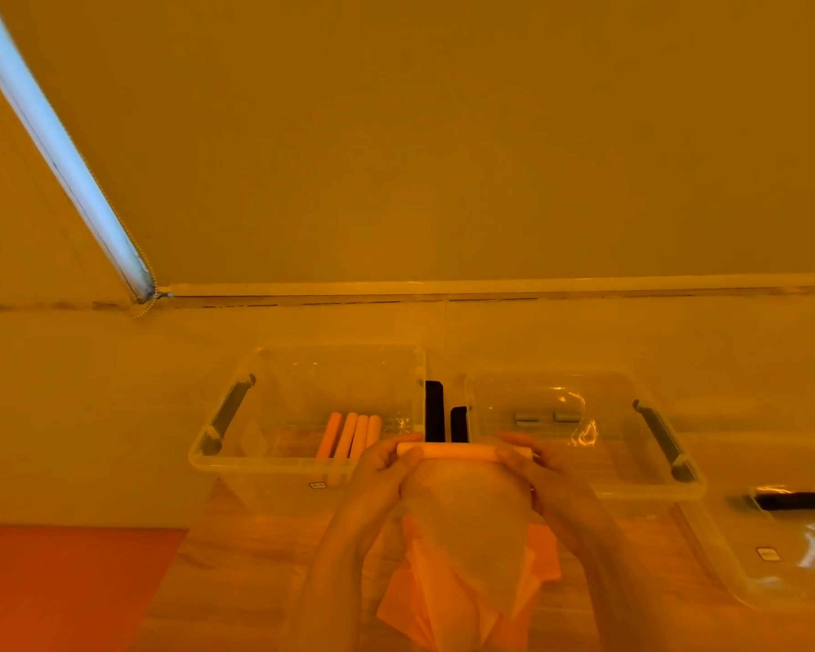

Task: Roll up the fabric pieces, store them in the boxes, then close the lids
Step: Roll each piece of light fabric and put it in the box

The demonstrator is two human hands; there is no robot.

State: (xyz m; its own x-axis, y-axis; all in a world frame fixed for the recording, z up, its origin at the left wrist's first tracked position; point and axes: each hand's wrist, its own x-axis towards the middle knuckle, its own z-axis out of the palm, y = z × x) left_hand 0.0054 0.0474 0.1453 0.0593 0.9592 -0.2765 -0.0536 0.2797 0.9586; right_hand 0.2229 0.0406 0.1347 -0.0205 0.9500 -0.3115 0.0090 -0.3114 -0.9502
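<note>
Orange fabric pieces (544,555) lie stacked on the wooden tabletop (236,576) nearest to us, under our wrists, with a paler sheet (467,520) draped over them and running up into our hands. Above that stack, our left hand (384,463) and right hand (535,461) each curl around one end of the half-made roll (448,451) — fingers over the top, thumbs underneath as far as we can tell. The roll's long axis runs side to side, from one hand straight across to the other, and its loose tail hangs back toward us, so by our reckoning the rolling is not yet finished.

Just beyond the left hand sits the open left-hand clear box (217,456), holding four finished orange rolls (351,435) laid with their long axes pointing away from us. That is crosswise to the roll we hold, so we judge it needs a quarter turn before it joins them, and the left hand is the nearer one. Beyond the right hand stands the second clear box (678,487), with no rolls visible inside — and farther right lies a clear lid (749,571).
</note>
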